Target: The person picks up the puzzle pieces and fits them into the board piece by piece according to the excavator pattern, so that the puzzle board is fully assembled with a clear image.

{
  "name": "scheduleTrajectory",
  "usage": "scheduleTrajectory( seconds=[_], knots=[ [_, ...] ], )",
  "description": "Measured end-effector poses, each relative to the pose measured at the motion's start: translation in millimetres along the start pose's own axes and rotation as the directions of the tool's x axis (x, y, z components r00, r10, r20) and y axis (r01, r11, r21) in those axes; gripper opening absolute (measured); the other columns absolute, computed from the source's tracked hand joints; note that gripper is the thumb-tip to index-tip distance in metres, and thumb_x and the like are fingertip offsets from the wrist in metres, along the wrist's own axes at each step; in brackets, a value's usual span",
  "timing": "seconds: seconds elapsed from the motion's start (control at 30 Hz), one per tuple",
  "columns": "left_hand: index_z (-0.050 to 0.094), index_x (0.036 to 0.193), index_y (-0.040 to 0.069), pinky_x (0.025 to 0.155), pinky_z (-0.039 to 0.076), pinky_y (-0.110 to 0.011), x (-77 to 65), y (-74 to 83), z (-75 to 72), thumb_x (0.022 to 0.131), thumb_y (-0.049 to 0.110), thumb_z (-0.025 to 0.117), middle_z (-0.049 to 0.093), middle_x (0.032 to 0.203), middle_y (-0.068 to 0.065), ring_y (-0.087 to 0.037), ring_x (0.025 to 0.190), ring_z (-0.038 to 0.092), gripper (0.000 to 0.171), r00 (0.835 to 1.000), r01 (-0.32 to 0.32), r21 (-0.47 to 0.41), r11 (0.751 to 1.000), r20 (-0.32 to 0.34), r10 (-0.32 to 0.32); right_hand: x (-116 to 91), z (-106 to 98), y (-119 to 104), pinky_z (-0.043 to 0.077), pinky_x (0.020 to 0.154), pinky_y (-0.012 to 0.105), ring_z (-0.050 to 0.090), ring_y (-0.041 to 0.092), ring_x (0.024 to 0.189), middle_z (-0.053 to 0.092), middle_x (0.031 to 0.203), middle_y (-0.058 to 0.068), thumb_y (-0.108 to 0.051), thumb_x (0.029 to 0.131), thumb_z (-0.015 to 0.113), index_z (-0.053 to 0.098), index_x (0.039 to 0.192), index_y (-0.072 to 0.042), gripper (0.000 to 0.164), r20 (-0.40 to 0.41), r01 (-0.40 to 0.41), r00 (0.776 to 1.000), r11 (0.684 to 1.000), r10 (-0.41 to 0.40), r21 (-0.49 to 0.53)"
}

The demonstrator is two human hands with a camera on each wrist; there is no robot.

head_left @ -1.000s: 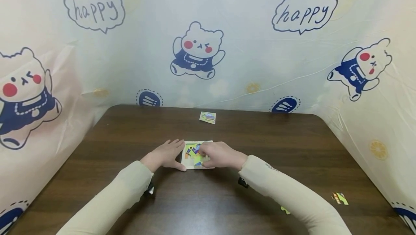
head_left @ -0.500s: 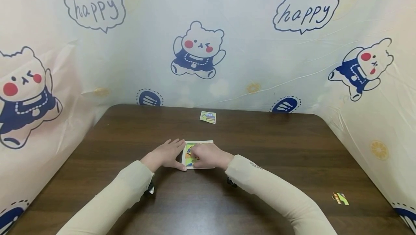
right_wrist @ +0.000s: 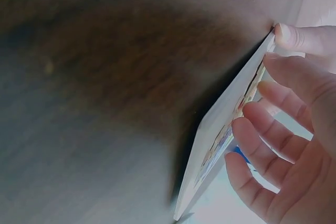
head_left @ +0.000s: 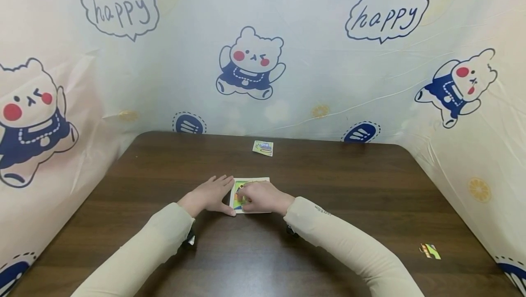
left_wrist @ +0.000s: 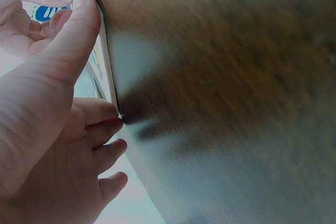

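A small puzzle board [head_left: 249,179] with a white border lies at the middle of the table, its colourful jigsaw picture [head_left: 237,200] partly covered. Along its left edge, my left hand [head_left: 210,196] is spread, thumb and index fingertips touching the border. My right hand [head_left: 264,196] reaches over the board from the right and hides most of the picture. In the right wrist view, the right thumb and index fingertips touch the puzzle surface with a gap between them, the other fingers [right_wrist: 260,137] loosely bent above the white rim [right_wrist: 215,111]. No piece shows between them.
A picture card [head_left: 263,148] lies at the far edge of the brown table [head_left: 328,169]. Near the right front corner is a loose jigsaw piece [head_left: 430,251]. A printed curtain [head_left: 312,77] encloses the table's back and sides.
My right hand has shifted left over the board, covering more of the picture, and has since stayed nearly in place. My left hand has not moved. The loose piece near the right sleeve is no longer visible.
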State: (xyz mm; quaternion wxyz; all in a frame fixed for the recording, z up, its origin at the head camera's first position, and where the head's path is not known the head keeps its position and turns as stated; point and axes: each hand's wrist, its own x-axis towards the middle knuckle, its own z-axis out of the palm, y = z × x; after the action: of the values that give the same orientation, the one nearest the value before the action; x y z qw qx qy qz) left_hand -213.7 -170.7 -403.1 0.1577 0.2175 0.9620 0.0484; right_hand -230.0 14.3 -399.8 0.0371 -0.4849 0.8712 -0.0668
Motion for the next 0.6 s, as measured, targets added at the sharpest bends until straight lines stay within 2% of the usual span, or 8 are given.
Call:
scheduleTrajectory(
  seconds=[0.37,0.53,0.6],
  knots=[
    [0.029,0.141,-0.006,0.108,0.013,-0.050,-1.1,0.5,-1.4,0.075,0.056,0.067,0.025,0.147,-0.019,-0.035,0.134,0.019,0.097,1.000,-0.009,-0.004,1.000,-0.003,0.009,1.0,1.3,2.9,0.038,0.053,0.016,0.046,0.001,0.064,0.058,0.078,-0.010,-0.019,0.081,0.070,0.071,0.096,-0.018,0.015,-0.006,0.049,0.999,0.999,-0.049,0.004],
    [0.029,0.141,-0.006,0.108,0.013,-0.050,-0.7,0.4,-1.4,0.075,0.056,0.066,0.024,0.147,-0.019,-0.035,0.135,0.019,0.098,1.000,-0.010,0.001,1.000,-0.001,0.010,1.5,1.8,2.7,0.038,0.055,0.014,0.046,0.000,0.065,0.062,0.084,-0.011,-0.019,0.081,0.071,0.073,0.096,-0.019,0.015,0.001,0.048,0.999,0.999,-0.048,0.017],
    [0.028,0.141,-0.005,0.108,0.013,-0.050,-0.6,0.4,-1.4,0.075,0.056,0.066,0.024,0.147,-0.019,-0.035,0.135,0.019,0.097,1.000,-0.012,0.005,1.000,0.002,0.012,2.2,2.5,2.2,0.038,0.054,0.015,0.046,0.000,0.064,0.061,0.081,-0.013,-0.017,0.081,0.071,0.073,0.095,-0.020,0.015,0.000,0.047,0.999,0.999,-0.047,0.013]
  ],
)
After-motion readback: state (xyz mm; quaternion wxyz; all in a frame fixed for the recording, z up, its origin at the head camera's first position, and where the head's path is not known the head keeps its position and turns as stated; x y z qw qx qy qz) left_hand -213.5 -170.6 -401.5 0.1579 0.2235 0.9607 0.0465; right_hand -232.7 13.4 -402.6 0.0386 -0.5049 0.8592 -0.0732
